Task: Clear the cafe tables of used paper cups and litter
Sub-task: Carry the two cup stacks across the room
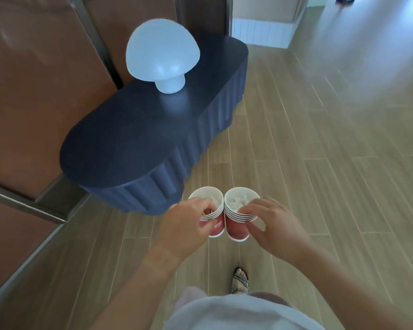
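Fingers (247,211) snug around two cup stacks (237,231)

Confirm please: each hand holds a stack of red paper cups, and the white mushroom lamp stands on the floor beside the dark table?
No. The head view shows the mushroom lamp standing on the dark table, not on the floor. The rest is right.

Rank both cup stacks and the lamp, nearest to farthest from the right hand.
1. Right cup stack, gripped by the right hand.
2. Left cup stack, beside it, in the left hand.
3. Lamp, far end of the table.
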